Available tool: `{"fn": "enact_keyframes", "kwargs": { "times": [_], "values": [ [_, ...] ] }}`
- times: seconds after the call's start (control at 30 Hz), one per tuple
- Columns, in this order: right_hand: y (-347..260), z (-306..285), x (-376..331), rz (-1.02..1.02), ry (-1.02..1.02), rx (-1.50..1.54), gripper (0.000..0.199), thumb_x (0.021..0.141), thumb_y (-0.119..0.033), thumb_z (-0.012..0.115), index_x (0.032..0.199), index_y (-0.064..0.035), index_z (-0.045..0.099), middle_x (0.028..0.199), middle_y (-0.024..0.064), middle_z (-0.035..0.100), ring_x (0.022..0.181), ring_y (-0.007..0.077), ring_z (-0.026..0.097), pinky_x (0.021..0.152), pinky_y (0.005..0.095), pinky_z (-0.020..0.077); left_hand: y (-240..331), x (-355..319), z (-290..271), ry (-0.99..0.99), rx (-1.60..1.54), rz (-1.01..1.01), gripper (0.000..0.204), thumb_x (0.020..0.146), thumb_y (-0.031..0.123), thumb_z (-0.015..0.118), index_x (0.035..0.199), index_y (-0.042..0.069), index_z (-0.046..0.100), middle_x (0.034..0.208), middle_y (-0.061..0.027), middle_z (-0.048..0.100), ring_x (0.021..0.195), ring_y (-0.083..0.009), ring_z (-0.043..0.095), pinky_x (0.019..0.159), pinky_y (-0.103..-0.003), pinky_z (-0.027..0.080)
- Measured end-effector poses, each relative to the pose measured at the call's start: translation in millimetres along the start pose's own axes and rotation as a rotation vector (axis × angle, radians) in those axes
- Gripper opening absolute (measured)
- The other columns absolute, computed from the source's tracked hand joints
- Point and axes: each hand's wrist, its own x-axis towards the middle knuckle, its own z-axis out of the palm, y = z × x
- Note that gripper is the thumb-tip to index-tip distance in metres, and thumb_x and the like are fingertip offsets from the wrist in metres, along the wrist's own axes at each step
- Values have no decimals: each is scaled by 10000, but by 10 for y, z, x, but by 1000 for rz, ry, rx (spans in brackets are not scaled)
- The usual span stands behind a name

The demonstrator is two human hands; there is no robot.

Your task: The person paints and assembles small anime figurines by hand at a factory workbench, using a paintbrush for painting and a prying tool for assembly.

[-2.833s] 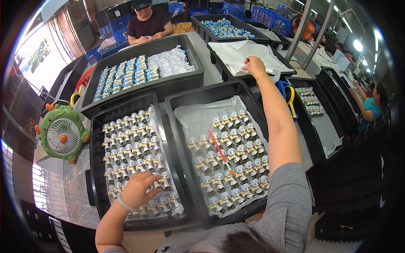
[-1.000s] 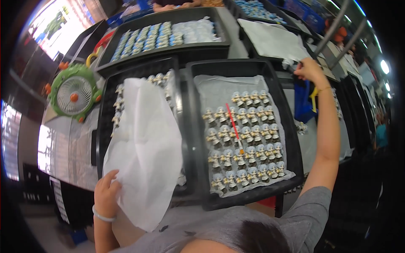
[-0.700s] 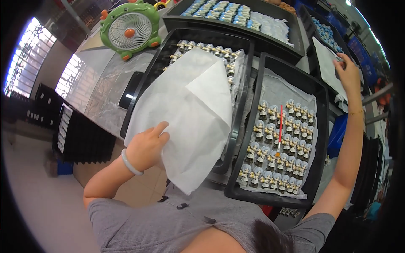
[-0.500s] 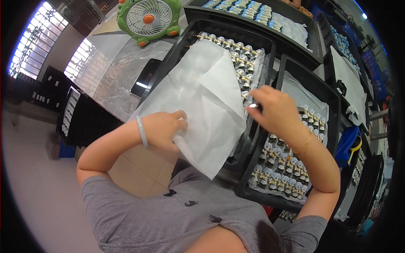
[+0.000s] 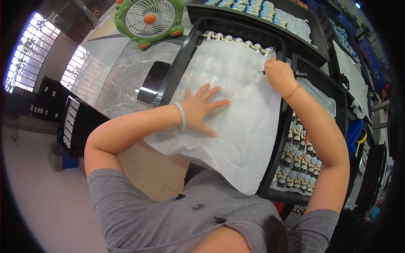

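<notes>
A white paper sheet (image 5: 244,122) covers most of a black tray (image 5: 179,63) in front of me, its near end draping over the front edge. At the far side a row of small painted figurines (image 5: 236,40) shows past the sheet; faint shapes of more show through it. My left hand (image 5: 199,110) lies flat on the sheet, fingers spread. At the sheet's far right corner my right hand (image 5: 280,76) is closed around a thin dark pen-like tool (image 5: 300,75), whose pointed tip sticks out to the left. Whether those fingers also pinch the paper, I cannot tell.
Another black tray (image 5: 291,196) on the right holds figurines (image 5: 295,177) and a red-handled brush (image 5: 305,143). A phone (image 5: 154,82) and a green fan (image 5: 150,19) sit on the table to the left. Beyond stands a tray of blue-and-white pieces (image 5: 253,10).
The sheet has been unfolded and spread rightward over the figurines. My left hand has gone from gripping the paper to lying flat. My right hand has moved to the far right corner.
</notes>
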Motion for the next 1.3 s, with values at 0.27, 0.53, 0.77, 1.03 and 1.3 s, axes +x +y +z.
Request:
{"fn": "enact_keyframes", "kwargs": {
  "times": [0.27, 0.53, 0.77, 1.03, 1.3],
  "values": [
    [257, 232, 366, 127, 209, -65, 100, 728, -67, 549, 716, -27, 639, 760, 123, 626, 717, 226, 625, 582, 296, 523, -56, 95, -47, -128, 43, -241, 988, 585, 637, 615, 1387, 284, 158, 1451, -133, 1, 1315, -396, -70, 923, -708, 62],
    [59, 205, 461, 153, 59, -128, 115, 729, -89, 569, 761, -54, 674, 792, 80, 645, 917, 227, 542, 622, 296, 527, -386, 440, -191, -75, 78, -307, 989, 586, 659, 610, 1381, 245, 192, 1435, -198, 51, 1309, -432, 1, 1007, -595, 47],
    [14, 285, 426, 137, 60, -177, 113, 721, -94, 571, 754, -55, 672, 796, 73, 632, 910, 213, 533, 614, 270, 521, -659, 1276, -74, 493, -83, -514, 712, 776, 521, 479, 1366, 219, 219, 1439, -170, 47, 1314, -386, 67, 1017, -567, 100],
    [-376, 208, 199, 25, 81, -92, 83, 692, -94, 579, 696, -51, 651, 744, 52, 623, 863, 186, 538, 586, 255, 511, -1438, 1784, -271, 672, 50, -547, 338, 814, 163, 465, 1142, 95, 427, 1146, -157, 505, 1072, -295, 470, 886, -394, 385],
    [-362, 175, 171, 44, -53, -112, 103, 711, -95, 569, 725, -73, 670, 750, 44, 643, 884, 200, 559, 590, 255, 507, -1536, 1925, -489, 578, 350, -503, 146, 805, 79, 440, 936, 83, 503, 908, -121, 605, 879, -263, 581, 771, -366, 445]
  ]
}}
